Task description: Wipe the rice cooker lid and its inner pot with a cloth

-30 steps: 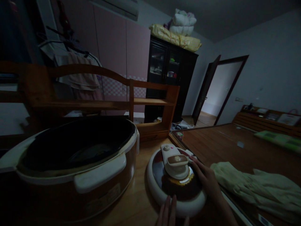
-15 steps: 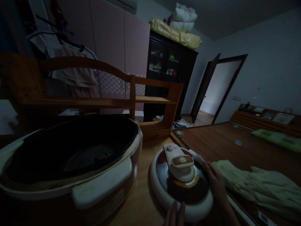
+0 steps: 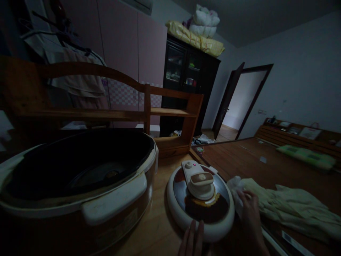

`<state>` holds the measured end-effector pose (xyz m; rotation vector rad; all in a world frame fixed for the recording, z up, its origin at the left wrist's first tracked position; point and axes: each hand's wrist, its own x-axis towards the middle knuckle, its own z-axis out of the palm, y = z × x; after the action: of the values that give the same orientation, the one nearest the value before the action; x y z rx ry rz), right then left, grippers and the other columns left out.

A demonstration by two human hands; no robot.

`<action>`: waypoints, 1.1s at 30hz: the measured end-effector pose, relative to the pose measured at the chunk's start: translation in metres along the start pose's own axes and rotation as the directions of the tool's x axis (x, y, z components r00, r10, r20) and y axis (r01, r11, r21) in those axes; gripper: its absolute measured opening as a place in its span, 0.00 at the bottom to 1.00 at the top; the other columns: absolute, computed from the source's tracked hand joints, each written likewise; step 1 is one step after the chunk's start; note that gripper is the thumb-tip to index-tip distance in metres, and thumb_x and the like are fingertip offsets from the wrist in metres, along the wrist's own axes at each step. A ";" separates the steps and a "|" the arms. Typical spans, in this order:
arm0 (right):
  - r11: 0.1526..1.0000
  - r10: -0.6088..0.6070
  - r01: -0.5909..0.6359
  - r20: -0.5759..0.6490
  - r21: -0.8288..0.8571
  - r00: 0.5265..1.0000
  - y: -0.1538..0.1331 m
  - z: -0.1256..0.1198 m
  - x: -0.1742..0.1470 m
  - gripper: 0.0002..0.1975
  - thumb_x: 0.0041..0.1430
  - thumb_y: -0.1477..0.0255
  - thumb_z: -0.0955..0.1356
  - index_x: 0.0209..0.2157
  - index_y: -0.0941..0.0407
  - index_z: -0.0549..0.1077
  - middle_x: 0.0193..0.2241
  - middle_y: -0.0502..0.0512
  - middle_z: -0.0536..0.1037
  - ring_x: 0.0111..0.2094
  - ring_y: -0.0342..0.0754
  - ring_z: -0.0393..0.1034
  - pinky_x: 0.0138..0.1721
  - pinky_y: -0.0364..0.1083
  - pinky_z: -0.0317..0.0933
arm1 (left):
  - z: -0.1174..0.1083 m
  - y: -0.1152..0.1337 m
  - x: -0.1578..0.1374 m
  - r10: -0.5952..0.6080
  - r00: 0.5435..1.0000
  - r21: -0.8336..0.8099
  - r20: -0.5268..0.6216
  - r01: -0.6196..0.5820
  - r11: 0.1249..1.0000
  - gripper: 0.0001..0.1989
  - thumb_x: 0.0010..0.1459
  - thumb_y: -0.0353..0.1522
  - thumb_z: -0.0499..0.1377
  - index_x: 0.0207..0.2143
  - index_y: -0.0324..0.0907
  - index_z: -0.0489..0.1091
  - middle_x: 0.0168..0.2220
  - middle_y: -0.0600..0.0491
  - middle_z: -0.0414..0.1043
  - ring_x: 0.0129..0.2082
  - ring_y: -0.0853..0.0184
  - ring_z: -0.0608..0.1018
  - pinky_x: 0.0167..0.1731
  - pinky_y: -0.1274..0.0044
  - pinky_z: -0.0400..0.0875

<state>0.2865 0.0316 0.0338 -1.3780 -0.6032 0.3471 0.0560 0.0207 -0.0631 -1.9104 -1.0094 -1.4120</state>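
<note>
Lid (image 3: 205, 208) sat beside the pot (image 3: 114, 201); your left hand (image 3: 190, 240) lay on its rim, fingers extended, your right hand (image 3: 250, 206) pinched a white wad (image 3: 236, 188); lopsided pressing could have slid the lid

No text can be read. The label (image 3: 121, 223) on the cooker (image 3: 114, 199) is too dark; the mark (image 3: 202, 176) on the lid (image 3: 205, 211) is too small.

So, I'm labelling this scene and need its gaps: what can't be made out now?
Head view, all:
Left hand: wrist cut off by bottom edge.
Cooker: left side cut off by left edge.
Its label: print too dark and small.
White wad: material unclear, partly covered by right hand.
</note>
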 end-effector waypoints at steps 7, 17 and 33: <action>0.971 -0.045 0.048 0.018 -0.233 0.999 0.007 -0.004 -0.006 0.31 0.43 0.52 0.73 0.44 0.56 0.70 0.44 0.55 0.72 0.48 0.57 0.65 0.50 0.51 0.56 | -0.008 -0.001 0.014 0.006 1.000 -0.013 0.006 -0.006 1.000 0.20 0.51 0.46 0.62 0.43 0.45 0.76 0.52 0.56 0.72 0.64 0.67 0.59 0.57 0.81 0.59; 0.950 0.049 -0.058 -0.036 -0.307 0.998 0.005 -0.012 -0.023 0.27 0.47 0.49 0.70 0.38 0.58 0.71 0.32 0.55 0.76 0.31 0.53 0.68 0.31 0.47 0.61 | -0.015 -0.005 0.011 0.104 0.988 0.114 0.116 -0.118 0.987 0.21 0.49 0.45 0.63 0.46 0.49 0.75 0.55 0.54 0.70 0.65 0.60 0.57 0.59 0.71 0.61; 0.958 -0.034 0.098 0.233 -0.269 0.972 0.018 -0.029 -0.019 0.18 0.51 0.54 0.69 0.30 0.56 0.69 0.26 0.49 0.71 0.33 0.51 0.66 0.36 0.46 0.59 | -0.018 0.000 0.028 0.156 0.987 -0.128 -0.044 -0.160 0.979 0.15 0.47 0.38 0.68 0.39 0.48 0.74 0.45 0.47 0.77 0.51 0.56 0.75 0.53 0.70 0.66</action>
<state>0.2900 0.0006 0.0105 -1.5958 -0.9134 0.3784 0.0512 0.0136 -0.0313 -2.0052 -0.7463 -1.4444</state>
